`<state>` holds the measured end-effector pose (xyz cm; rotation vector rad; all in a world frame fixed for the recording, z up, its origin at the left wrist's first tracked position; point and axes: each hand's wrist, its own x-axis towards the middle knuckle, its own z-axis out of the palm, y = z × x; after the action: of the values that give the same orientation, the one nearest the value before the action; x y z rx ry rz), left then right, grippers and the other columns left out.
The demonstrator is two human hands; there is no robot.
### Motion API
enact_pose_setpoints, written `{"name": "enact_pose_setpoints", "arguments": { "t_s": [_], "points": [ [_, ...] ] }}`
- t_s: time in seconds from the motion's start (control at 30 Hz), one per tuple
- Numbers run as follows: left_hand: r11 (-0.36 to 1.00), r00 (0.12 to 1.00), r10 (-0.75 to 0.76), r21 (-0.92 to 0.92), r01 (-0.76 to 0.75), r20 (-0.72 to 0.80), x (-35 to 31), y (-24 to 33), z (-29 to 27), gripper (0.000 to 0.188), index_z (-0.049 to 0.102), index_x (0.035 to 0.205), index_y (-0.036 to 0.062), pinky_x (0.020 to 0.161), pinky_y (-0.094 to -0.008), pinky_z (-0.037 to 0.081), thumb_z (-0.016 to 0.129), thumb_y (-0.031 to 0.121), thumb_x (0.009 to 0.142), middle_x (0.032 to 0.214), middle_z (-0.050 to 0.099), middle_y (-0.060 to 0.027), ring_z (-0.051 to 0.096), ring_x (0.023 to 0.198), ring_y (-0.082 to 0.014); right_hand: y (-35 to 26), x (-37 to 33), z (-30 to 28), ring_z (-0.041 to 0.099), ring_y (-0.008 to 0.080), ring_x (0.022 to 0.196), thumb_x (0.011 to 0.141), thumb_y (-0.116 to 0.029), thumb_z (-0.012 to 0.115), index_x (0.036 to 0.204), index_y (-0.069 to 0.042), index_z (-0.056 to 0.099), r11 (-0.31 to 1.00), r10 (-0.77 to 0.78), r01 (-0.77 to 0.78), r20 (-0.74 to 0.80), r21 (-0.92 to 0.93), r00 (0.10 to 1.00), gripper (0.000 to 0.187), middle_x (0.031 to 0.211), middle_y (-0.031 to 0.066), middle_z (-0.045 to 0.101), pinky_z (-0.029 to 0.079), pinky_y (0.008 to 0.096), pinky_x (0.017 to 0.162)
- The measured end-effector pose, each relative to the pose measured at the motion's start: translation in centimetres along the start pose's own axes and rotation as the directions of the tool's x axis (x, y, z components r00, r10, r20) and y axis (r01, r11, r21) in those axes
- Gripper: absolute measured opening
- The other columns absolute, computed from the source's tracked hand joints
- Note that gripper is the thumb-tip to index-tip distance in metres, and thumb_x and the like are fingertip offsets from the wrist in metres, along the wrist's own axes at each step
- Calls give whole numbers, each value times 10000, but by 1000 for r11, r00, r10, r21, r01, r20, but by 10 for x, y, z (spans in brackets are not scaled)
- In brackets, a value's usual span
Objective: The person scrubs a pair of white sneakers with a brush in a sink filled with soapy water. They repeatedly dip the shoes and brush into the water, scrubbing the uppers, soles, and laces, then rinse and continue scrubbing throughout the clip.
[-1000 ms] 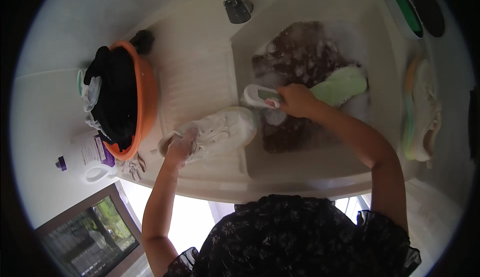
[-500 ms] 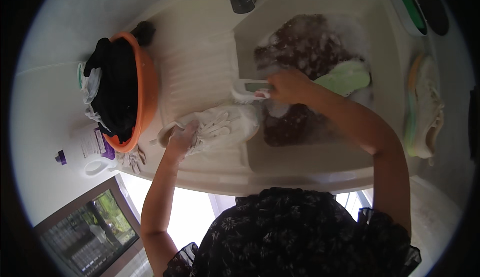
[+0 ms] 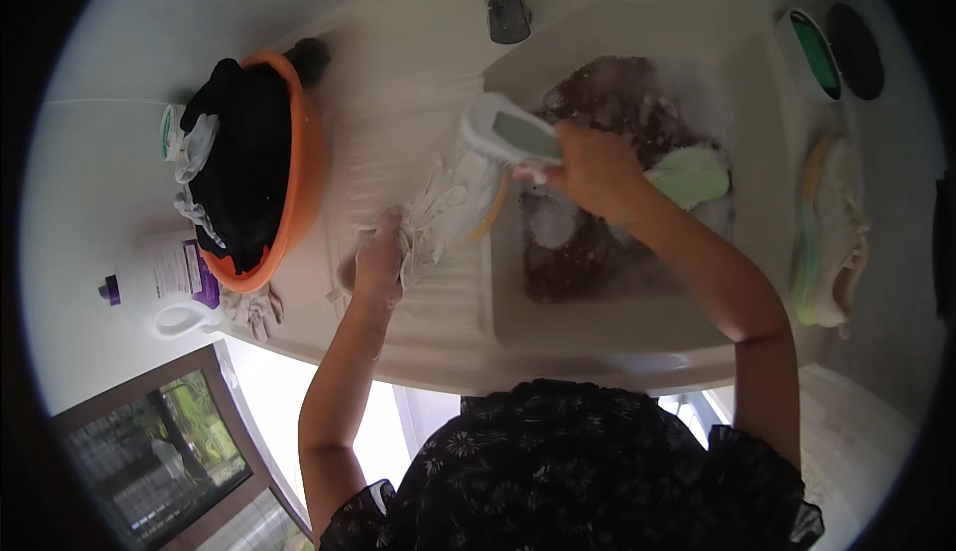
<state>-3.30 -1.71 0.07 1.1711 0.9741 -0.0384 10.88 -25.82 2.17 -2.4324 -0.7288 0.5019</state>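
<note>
My left hand is closed on the heel end of a wet white sneaker with loose laces. The shoe is tilted on the ribbed drainboard, its toe toward the sink and a yellowish sole edge showing. My right hand grips a white scrub brush with a grey-green panel on its back. The brush is over the far side of the sneaker's toe; its bristles are hidden, so contact is unclear. Beyond my right wrist, a pale green, insole-shaped piece lies in the sudsy brown water.
The sink lies right of the drainboard, below a faucet. Another sneaker rests on the right rim, near a tub of green paste and dark lid. An orange basin of dark clothes and a detergent bottle stand left.
The brush has lifted and moved slightly away from me, turning its back into view. The sneaker has swung toe-away and tilted, exposing its sole edge. The whole view has shifted slightly.
</note>
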Motion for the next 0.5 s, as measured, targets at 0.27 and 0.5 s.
{"name": "enact_pose_setpoints", "arguments": {
  "t_s": [0.27, 0.5],
  "points": [
    [987, 973, 161, 31, -158, -164, -37, -20, 28, 372, 530, 1000, -78, 694, -281, 437, 479, 265, 868, 958, 577, -106, 551, 819, -186, -30, 24, -32, 629, 285, 651, 736, -487, 604, 817, 12, 580, 965, 27, -36, -39, -258, 999, 507, 695, 148, 619, 497, 378, 535],
    [786, 916, 388, 554, -275, -96, -41, -30, 30, 458, 530, 1027, -76, 797, -315, 400, 454, 347, 870, 987, 579, -149, 539, 900, -221, -23, 10, -23, 611, 311, 644, 764, -443, 592, 828, 20, 566, 980, 81, -85, -29, -180, 996, 468, 716, 183, 613, 483, 405, 613]
  ]
}}
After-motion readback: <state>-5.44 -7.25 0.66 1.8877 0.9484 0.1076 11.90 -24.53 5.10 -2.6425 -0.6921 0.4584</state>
